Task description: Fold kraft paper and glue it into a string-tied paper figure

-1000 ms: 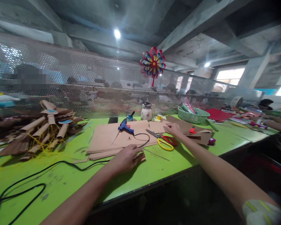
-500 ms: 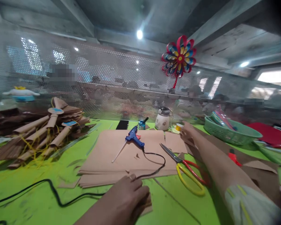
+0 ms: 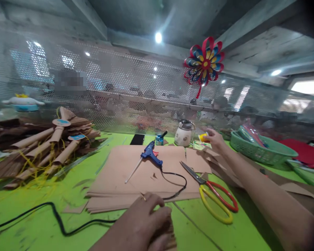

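My right hand (image 3: 215, 139) reaches to the back of the table, its fingers closed round a small yellow spool (image 3: 203, 137) with a white end. Near the front edge my left hand (image 3: 149, 219) is closed on pleated brown paper (image 3: 172, 237), mostly hidden under the fingers. Between the hands lie flat sheets of brown kraft paper (image 3: 115, 174) in a stack. On top of them rests a blue glue gun (image 3: 150, 155), nozzle toward the front left. Scissors (image 3: 216, 198) with one red and one yellow handle lie slightly spread, their blades over the stack's right side.
A heap of folded brown paper pieces (image 3: 42, 150) with yellow strings fills the left. Along the back stand a black phone (image 3: 137, 139), a blue jar (image 3: 159, 140) and a white bottle (image 3: 183, 134). A green basket (image 3: 261, 150) sits at right. The black cord (image 3: 58, 216) crosses the front left.
My right hand has picked up the yellow spool and lifted it a little off the table. My left hand stays on the pleated paper, more of which now shows.
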`<action>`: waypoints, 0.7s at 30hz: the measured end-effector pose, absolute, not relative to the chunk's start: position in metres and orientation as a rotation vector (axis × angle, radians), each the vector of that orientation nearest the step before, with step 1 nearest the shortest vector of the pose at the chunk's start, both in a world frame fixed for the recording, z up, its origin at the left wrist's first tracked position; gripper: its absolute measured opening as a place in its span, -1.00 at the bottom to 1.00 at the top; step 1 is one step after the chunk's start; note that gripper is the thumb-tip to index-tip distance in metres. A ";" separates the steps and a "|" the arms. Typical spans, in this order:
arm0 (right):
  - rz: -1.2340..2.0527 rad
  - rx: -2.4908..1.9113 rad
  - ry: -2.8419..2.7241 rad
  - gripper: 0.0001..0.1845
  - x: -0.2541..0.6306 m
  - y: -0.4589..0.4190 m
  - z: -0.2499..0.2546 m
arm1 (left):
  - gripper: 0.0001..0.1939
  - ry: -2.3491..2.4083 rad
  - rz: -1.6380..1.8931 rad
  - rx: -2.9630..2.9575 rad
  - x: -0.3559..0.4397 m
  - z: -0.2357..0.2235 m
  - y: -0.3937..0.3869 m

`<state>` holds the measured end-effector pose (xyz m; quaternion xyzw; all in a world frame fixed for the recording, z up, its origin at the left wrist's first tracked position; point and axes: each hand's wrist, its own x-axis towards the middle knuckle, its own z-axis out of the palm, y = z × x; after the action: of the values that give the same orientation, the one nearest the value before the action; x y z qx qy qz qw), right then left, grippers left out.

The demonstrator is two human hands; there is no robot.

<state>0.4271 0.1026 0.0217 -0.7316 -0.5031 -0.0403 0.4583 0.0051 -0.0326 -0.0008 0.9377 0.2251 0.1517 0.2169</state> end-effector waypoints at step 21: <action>0.472 -0.829 -1.727 -0.45 0.182 -0.060 -0.012 | -0.55 0.388 0.857 1.048 0.012 0.001 -0.027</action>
<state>0.1820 -0.0604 -0.0119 -0.3506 -0.7300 0.1996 0.5517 0.0116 -0.0273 0.0007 0.4818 0.1784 0.3939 0.7621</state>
